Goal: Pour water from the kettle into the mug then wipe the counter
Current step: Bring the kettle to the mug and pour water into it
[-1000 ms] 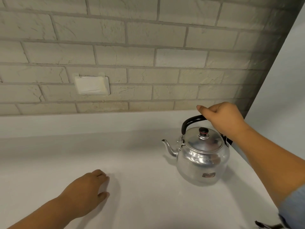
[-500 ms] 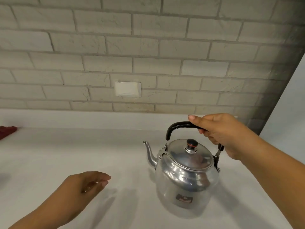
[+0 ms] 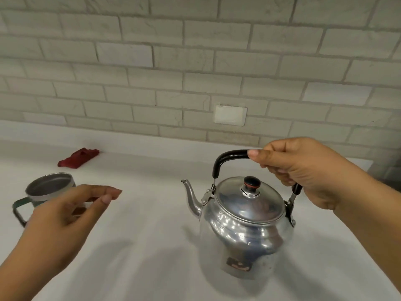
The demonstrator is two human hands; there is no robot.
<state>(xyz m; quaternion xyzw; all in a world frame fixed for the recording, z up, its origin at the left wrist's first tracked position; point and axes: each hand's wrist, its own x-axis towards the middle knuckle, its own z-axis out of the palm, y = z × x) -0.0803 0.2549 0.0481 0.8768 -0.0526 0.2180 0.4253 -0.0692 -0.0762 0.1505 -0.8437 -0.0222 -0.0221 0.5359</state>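
White counter (image 3: 141, 257); brick wall (image 3: 195, 61) behind kettle (image 3: 245, 224). Right hand (image 3: 303, 172) grips handle (image 3: 225, 157), left hand (image 3: 65, 218) loose, empty. Mug (image 3: 50, 186), cloth (image 3: 78, 157) to kettle's left.

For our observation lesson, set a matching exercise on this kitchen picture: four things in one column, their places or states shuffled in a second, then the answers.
1 kettle
2 mug
3 red cloth
4 wall plate

a lies at the back of the counter
b fixed to the brick wall
c gripped by its black handle in the right hand
d far left, partly hidden by the left hand

Pairs: 1-c, 2-d, 3-a, 4-b
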